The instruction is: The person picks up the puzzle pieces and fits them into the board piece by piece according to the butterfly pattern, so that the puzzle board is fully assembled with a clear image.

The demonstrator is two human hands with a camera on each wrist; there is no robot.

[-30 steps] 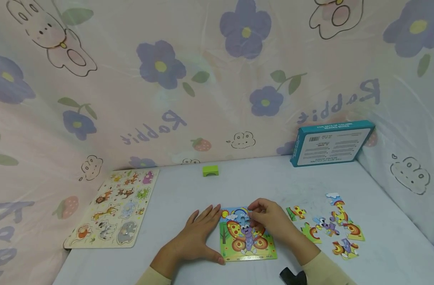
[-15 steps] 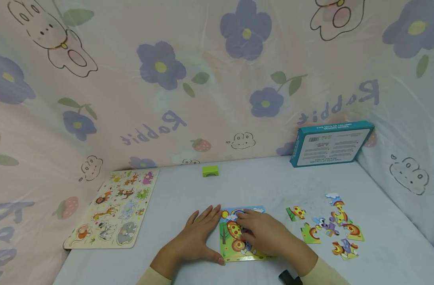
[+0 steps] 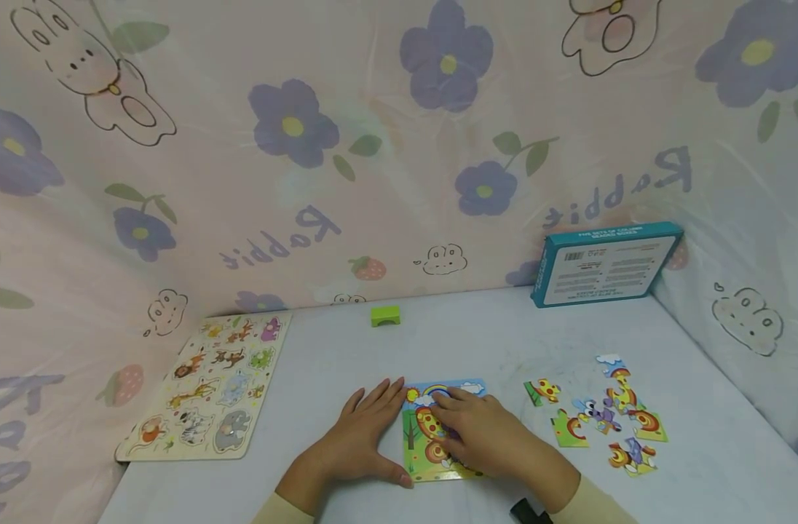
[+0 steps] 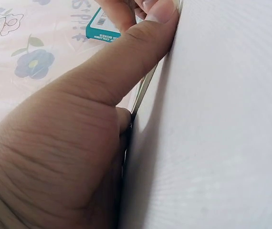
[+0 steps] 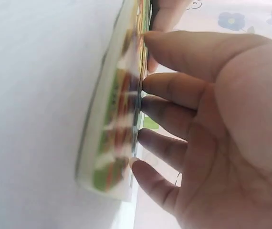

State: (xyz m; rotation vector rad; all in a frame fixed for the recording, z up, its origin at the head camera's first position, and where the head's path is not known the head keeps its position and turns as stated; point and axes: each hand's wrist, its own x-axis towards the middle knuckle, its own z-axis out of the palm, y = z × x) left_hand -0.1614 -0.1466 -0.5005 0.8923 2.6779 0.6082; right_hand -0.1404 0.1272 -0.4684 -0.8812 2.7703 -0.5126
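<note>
A square butterfly jigsaw puzzle board (image 3: 432,471) lies on the table in front of the person. My left hand (image 3: 362,437) rests flat at its left side, fingers spread, the thumb by the lower left corner. In the left wrist view the left thumb (image 4: 121,62) lies along the board's edge. My right hand (image 3: 487,437) covers much of the picture. Seen from the right wrist, the right hand's fingertips (image 5: 146,86) touch the board's face (image 5: 119,129), fingers apart and slightly bent. What lies under the palm is hidden in the head view.
Several loose puzzle pieces (image 3: 569,429) lie right of the board. An animal puzzle board (image 3: 225,397) lies at the left, a green arched block (image 3: 385,316) at the back. A teal box (image 3: 609,266) leans at the back right. A black object (image 3: 526,511) lies below the right wrist.
My right hand has moved left and slightly down, from bent fingers pinched together at the picture's upper right to fingers laid across its middle. The left hand keeps its place.
</note>
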